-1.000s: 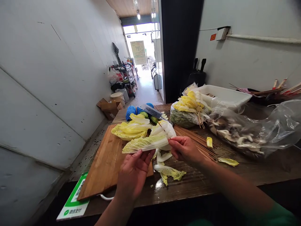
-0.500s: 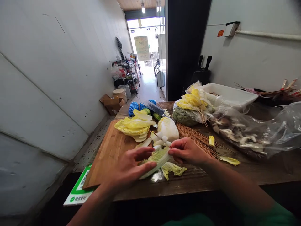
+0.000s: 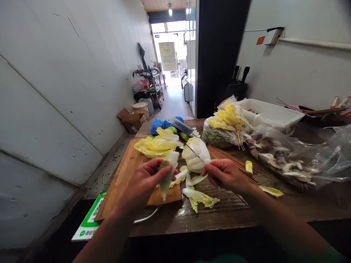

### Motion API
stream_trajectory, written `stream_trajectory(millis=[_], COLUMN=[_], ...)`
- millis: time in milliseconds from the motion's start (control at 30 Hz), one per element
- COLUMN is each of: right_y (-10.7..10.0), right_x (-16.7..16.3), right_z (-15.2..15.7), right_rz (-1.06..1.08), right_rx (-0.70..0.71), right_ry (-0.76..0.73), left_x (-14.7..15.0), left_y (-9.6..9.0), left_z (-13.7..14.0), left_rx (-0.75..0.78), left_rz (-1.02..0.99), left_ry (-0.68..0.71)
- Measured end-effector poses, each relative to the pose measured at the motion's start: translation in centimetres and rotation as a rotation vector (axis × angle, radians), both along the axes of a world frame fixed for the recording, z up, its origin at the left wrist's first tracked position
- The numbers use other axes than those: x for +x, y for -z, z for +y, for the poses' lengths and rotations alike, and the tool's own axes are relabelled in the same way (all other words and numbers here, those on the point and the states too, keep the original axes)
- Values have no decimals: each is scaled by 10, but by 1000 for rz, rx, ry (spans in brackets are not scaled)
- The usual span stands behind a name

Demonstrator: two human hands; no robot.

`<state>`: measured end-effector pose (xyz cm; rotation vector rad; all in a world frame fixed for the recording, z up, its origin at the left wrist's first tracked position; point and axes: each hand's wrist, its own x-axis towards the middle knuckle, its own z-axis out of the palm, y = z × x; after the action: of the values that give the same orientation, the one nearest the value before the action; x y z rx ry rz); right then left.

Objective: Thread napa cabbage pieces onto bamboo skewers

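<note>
My left hand (image 3: 148, 178) is closed around a pale napa cabbage leaf (image 3: 172, 160), held upright above the board's near end. My right hand (image 3: 222, 174) pinches a thin wooden skewer (image 3: 189, 147) whose bare end points up and left. A small white cabbage piece (image 3: 206, 160) sits on the skewer at my fingertips. Behind the skewer lies the head of napa cabbage (image 3: 193, 153). Loose leaf pieces, among them a frilly scrap (image 3: 202, 199), lie on the table below my hands.
A wooden cutting board (image 3: 124, 170) bears a pile of yellow leaves (image 3: 156, 147). Behind it lie a knife (image 3: 183, 127) and blue-netted produce (image 3: 157, 126). At right are loose skewers (image 3: 229, 157), skewered leaves (image 3: 226, 118), bagged mushrooms (image 3: 282, 155) and a white tub (image 3: 276, 113).
My hands have moved apart. The left has lifted the leaf up and away from the skewer and now grips it upright. The right has shifted slightly right with the skewer.
</note>
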<state>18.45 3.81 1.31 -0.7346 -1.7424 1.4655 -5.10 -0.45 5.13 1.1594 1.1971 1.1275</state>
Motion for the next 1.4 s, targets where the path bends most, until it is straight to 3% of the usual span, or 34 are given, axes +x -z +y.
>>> stream_trajectory(millis=[100,267,467,700,1067,1400], right_y=[0,13,23,14,24,23], right_x=[3,-4,-15,-24,-16,-15], right_z=[-1,2,8,0,5,3], right_rz=[6,-10,-61,-170,-15,-14], right_rx=[-109,-297,-387,-211,-377,-401], right_ry=[-164,-319,-235,-19,-147,-188], left_x=[-18,-19,-15,-21,-25,-23], left_y=[0,7,22,36,44,48], left_z=[16,31,39,47,48,47], left_rx=[45,-181,-337,-349,-384,-356], left_rz=[-48,-199,-338,-401,-503,-499], left_ry=[-58,134,89,99,104,81])
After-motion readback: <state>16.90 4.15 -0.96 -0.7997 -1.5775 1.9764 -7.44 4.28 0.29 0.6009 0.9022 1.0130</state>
